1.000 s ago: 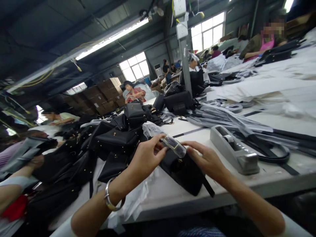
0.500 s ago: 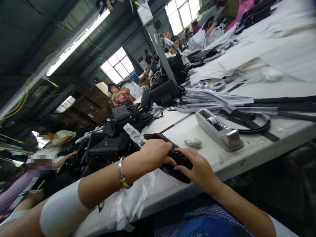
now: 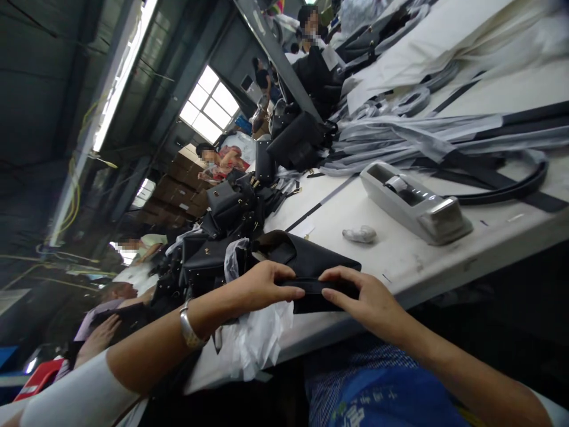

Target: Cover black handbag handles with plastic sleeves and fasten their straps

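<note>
A black handbag [image 3: 317, 255] lies at the near edge of the white table, with a plastic-wrapped part at its left end. My left hand [image 3: 262, 286] pinches the bag's near edge between thumb and fingers, a silver bracelet on its wrist. Close beside it, my right hand [image 3: 355, 292] pinches the same edge, thumb below and fingers above. A small crumpled clear wrapper [image 3: 359, 234] lies just beyond the bag. Thin white plastic sheeting [image 3: 260, 341] hangs at the table edge below my left forearm.
A grey tape dispenser [image 3: 415, 204] stands to the right. Behind it lie plastic-wrapped black straps [image 3: 400, 142]. Several finished black bags [image 3: 202, 258] are heaped on the left. A metal post [image 3: 284, 65] rises at the back. Other people sit farther off, one at the left [image 3: 104, 317].
The bag has turned so its near edge faces me. My left hand has moved from over the bag to its near edge, and both hands now pinch there. The camera view has shifted.
</note>
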Action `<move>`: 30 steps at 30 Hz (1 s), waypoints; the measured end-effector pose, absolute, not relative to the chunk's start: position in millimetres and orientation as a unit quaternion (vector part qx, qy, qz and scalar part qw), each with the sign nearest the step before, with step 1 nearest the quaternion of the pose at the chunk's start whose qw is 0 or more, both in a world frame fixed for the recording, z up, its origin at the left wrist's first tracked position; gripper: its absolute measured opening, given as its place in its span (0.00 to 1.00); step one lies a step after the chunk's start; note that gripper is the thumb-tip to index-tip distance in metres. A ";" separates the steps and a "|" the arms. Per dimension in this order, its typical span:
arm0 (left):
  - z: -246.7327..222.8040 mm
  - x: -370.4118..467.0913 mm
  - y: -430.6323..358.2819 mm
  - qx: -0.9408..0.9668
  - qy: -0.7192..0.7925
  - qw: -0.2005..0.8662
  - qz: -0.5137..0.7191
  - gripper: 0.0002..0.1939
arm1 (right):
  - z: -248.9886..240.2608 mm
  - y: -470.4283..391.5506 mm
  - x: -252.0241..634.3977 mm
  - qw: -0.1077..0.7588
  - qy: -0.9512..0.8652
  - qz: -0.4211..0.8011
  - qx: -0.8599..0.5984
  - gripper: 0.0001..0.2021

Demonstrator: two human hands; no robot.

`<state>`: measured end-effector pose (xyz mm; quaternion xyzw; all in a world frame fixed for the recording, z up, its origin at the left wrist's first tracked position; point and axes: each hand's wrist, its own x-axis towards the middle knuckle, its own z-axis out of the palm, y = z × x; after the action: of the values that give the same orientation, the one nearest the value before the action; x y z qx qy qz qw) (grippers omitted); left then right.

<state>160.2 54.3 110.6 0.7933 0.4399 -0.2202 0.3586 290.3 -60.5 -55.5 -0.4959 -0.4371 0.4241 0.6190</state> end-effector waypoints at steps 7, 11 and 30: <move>109.8 163.9 49.8 0.806 0.443 0.337 -0.203 0.17 | -47.2 -61.4 280.8 0.636 -0.412 0.403 -0.514 0.04; 104.1 160.1 48.8 0.813 0.450 0.320 -0.182 0.15 | -47.7 -59.0 275.6 0.654 -0.403 0.386 -0.510 0.01; 92.1 148.7 48.2 0.787 0.495 0.346 -0.131 0.13 | -40.2 -52.3 273.7 0.616 -0.442 0.370 -0.536 0.04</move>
<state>148.7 48.2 92.1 0.7865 0.4946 -0.1311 0.3457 273.7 -52.3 -40.2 -0.5362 -0.4423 0.3702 0.6163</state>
